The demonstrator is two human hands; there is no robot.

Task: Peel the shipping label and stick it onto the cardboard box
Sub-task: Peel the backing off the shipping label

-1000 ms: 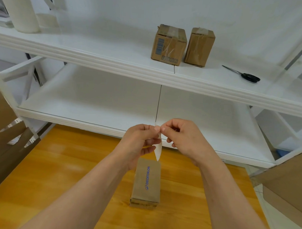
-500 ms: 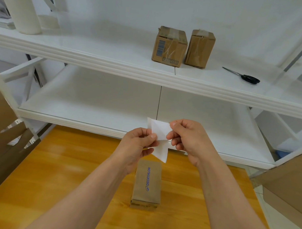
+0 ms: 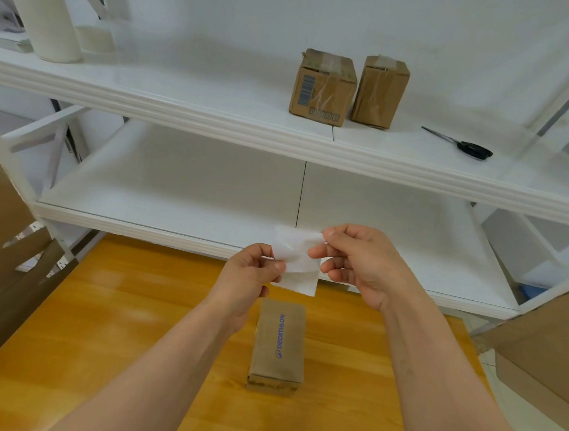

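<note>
Label [image 3: 297, 264] pinched between both hands' fingers [image 3: 317, 252], above cardboard box [image 3: 278, 344]

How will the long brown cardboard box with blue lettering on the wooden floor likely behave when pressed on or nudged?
The long brown cardboard box with blue lettering lies flat on its long side on the wooden floor, so it probably won't tip or roll. Small and seemingly light, it may slide on the glossy boards. Its slightly rumpled top could give a little under pressure.

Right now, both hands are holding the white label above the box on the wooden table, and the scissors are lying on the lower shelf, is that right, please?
Not quite. The head view shows the scissors on the upper shelf, right of the two boxes there. The rest holds: left hand and right hand hold the label above the box on the wooden table.
</note>
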